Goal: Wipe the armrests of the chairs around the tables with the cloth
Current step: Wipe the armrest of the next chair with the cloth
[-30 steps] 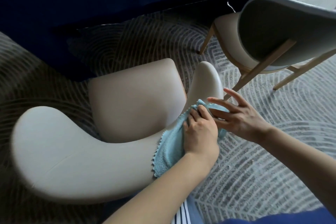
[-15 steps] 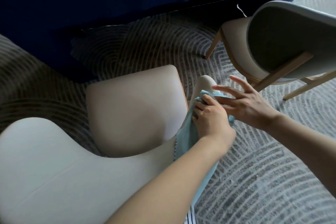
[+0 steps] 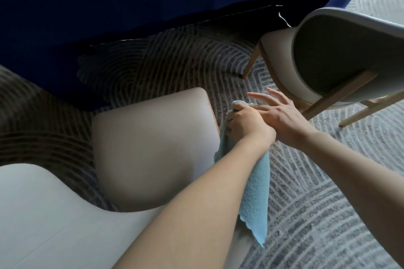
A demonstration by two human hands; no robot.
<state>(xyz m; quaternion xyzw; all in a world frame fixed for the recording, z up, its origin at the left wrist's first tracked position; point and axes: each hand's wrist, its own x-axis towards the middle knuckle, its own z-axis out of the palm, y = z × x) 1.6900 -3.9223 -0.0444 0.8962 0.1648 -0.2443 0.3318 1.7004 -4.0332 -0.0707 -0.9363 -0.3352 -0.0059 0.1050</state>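
Two hands meet: left hand [image 3: 244, 123] curls fingers [image 3: 232, 119] round the cloth [image 3: 255, 188], right hand [image 3: 284, 117] has fingers [image 3: 259, 95] straight.

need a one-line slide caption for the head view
Left hand grips a light blue cloth beside a cream chair seat, right hand open alongside, near a blue-draped table.

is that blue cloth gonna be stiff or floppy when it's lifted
Probably floppy: the cloth hangs limp below the left hand. Likely light, since one bunched grip holds it. Its nubby texture suggests it won't slip easily.
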